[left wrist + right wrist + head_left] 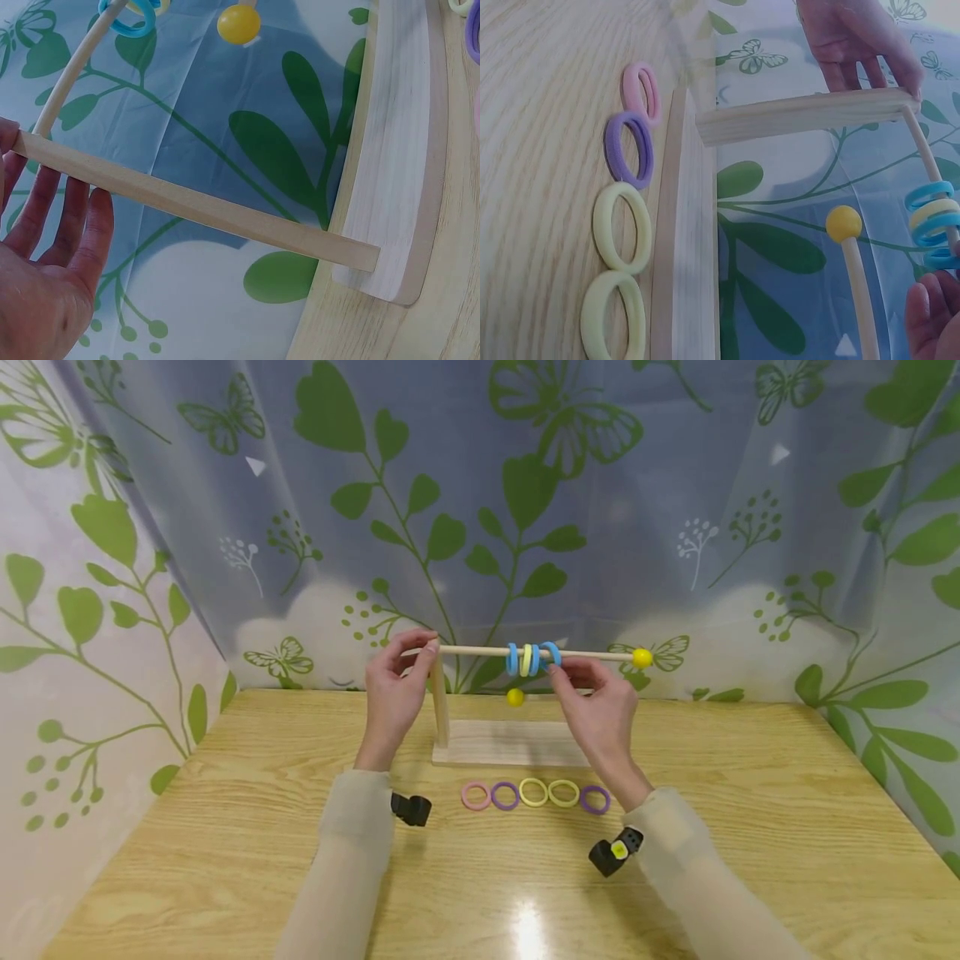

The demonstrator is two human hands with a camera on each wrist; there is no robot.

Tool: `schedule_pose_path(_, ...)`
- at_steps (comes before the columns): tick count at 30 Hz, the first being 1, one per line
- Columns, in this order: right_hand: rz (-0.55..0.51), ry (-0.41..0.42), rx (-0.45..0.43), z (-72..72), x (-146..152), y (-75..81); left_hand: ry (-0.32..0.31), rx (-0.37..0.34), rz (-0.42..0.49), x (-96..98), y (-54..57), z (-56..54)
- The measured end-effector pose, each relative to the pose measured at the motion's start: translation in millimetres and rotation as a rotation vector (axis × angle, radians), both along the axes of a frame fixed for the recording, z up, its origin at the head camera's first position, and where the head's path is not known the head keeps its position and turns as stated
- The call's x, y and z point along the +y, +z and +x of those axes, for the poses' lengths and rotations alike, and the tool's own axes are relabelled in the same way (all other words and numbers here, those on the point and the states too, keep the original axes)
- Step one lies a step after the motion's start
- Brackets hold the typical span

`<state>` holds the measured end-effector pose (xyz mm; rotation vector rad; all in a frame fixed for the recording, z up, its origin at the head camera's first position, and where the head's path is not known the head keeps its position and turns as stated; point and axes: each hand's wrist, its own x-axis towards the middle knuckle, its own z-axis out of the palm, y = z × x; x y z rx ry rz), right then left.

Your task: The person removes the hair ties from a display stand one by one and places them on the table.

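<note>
In the head view, the right hand [600,702] pinches the rightmost blue ring [556,651], tilted around the wooden dowel [472,651]; squaring it should ease sliding. In the left wrist view, the left hand [56,270] grips the wooden post [195,201] near its top, palm visible. In the right wrist view, the right hand's fingers curl near that ring.

Pale wdn stand [510,745] stood upright, L hand [396,683] gripped top of its post [440,710], upper rod [472,651] ran approx. horiz., 2 blue rings [512,658] + 1 yellow ring [526,661] hung round it, R hand [600,703] pinched tilted blue ring [555,652]

Lower rod [860,300] perhaps obstructs below.
</note>
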<state>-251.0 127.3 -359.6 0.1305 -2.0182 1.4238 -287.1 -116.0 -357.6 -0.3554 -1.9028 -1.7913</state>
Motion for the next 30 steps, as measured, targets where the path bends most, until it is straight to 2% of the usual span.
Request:
schedule_pose_path(7, -0.015, -0.012, -0.017, 2.2, 5.2, 1.1, -0.005, -0.007, 0.002, -0.6, 0.6, 1.2)
schedule_pose_path(15, -0.031, 0.004, 0.019, 3.8, 12.4, 2.7, -0.006, 0.0, -0.011, -0.8, 0.5, 0.8)
schedule_pose_path(23, -0.007, -0.026, 0.069, 3.9, 20.1, 3.5, -0.019, -0.016, 0.004, -0.7, 1.1, 1.2)
schedule_pose_path(30, -0.013, -0.037, 0.08, 3.7, 26.1, 3.3, -0.018, -0.018, -0.002, -0.8, 0.5, 1.0)
